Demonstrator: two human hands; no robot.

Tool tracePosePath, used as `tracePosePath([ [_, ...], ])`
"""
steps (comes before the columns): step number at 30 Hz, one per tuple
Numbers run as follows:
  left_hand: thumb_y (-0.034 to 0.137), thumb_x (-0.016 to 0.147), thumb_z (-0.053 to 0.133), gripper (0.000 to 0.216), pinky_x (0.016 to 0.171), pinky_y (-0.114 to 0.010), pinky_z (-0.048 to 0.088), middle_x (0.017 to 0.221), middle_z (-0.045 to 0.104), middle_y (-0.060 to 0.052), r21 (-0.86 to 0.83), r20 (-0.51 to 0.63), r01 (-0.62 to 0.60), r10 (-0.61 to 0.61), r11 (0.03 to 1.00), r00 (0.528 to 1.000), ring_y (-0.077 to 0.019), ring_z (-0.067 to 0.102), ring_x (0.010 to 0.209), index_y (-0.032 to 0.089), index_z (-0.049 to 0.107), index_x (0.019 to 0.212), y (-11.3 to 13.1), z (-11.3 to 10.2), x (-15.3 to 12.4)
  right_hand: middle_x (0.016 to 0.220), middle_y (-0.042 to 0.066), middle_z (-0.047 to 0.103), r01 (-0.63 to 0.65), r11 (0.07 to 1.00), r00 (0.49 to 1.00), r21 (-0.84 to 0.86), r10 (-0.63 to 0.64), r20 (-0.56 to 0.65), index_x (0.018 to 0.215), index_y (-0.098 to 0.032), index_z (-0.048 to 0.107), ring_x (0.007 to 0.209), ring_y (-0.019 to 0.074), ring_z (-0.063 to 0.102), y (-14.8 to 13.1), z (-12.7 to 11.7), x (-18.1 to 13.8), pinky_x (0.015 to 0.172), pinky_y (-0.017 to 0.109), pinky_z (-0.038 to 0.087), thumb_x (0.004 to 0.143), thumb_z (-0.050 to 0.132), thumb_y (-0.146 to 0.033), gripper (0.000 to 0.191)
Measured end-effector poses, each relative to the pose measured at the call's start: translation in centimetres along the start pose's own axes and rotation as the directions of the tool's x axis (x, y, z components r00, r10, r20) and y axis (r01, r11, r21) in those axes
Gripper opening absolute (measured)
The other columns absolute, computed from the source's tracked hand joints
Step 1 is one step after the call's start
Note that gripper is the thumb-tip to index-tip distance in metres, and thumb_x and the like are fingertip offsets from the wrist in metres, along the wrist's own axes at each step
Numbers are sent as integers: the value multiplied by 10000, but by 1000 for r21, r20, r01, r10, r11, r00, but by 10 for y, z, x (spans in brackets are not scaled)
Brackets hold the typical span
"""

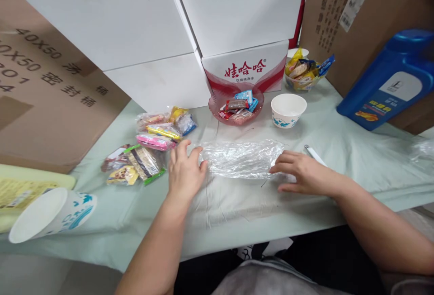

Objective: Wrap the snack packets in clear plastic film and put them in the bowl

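Note:
A crumpled clear plastic sheet (pixel 242 159), folded into a long strip, lies flat on the cloth-covered table between my two hands. At its left end is my left hand (pixel 186 168), fingers spread and curved, with no grip on the sheet that I can see. My right hand (pixel 301 173) rests at the right end, its fingertips on the plastic and its fingers stretched out and apart. Just behind the right hand lies a slim white tool (pixel 315 154) with a metal tip, partly hidden by that hand. Packaged snacks (pixel 159 134) sit close beyond my left hand.
A pink glass bowl (pixel 217 111) of wrapped sweets and a white paper bowl (pixel 288 109) stand behind the sheet. A bowl of snacks (pixel 303 75) is farther back. Blue bottle (pixel 386 87) at right; tilted paper bowl (pixel 44 216) at the left edge. Cardboard boxes (pixel 50 82) close in the sides.

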State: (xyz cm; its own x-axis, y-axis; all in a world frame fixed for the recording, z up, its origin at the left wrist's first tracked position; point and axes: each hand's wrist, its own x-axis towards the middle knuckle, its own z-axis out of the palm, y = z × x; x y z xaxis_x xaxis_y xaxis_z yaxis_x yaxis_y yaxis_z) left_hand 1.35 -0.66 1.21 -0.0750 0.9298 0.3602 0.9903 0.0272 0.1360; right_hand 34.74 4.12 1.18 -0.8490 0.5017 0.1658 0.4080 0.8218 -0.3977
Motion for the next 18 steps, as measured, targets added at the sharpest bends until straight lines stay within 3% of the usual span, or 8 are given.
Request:
tracePosePath([
  [4,197,782,590,280,921,-588,424,1257,474,-203,103,84,77,-86,992,993,-427,446,1150,136,684,1038,-9,5,3,979,83,643,-39,999,987,-10,40,157,1094,-201,677,943,238,579,-5,6,4,836,372,484,795,709,-334,329],
  [7,171,838,509,235,955,-489,431,1087,567,-140,-63,101,-111,117,992,988,-323,505,1084,163,678,1000,-7,3,4,968,84,641,-45,999,987,-17,48,151,1056,-192,684,938,226,576,-4,11,6,826,355,479,832,651,-251,234],
  [9,215,845,544,201,960,-416,440,1033,597,-85,-271,223,-272,335,923,915,-264,528,1053,201,666,1004,-2,1,4,912,77,644,-30,999,992,-33,34,124,977,-187,693,892,211,580,-3,13,6,806,345,474,878,556,-178,169],
  [11,294,784,657,267,964,-400,443,1089,597,-59,-392,358,-293,439,872,824,-257,519,1086,229,650,1043,2,1,3,840,67,643,-17,998,996,-56,22,89,877,-188,687,843,203,579,-1,11,4,784,345,468,893,477,-121,221],
  [12,321,738,707,343,974,-410,439,1131,586,-58,-398,408,-269,432,877,805,-268,505,1116,235,643,1064,3,1,3,816,65,642,-14,998,998,-65,18,65,840,-190,679,831,204,578,1,9,3,779,350,466,888,463,-109,235],
  [14,333,678,754,420,990,-435,426,1176,566,-65,-357,455,-218,373,908,809,-289,481,1151,230,637,1068,3,3,2,827,68,649,-19,998,1000,-63,18,-4,818,-193,663,857,214,583,4,1,-2,803,366,465,865,479,-115,205],
  [18,191,703,645,221,957,-413,438,1092,599,-64,-370,463,-195,363,908,809,-269,524,1087,219,649,923,-1,1,2,943,59,682,-37,998,997,43,39,-63,877,-214,657,940,210,617,13,-17,-12,863,351,474,823,507,-142,175],
])
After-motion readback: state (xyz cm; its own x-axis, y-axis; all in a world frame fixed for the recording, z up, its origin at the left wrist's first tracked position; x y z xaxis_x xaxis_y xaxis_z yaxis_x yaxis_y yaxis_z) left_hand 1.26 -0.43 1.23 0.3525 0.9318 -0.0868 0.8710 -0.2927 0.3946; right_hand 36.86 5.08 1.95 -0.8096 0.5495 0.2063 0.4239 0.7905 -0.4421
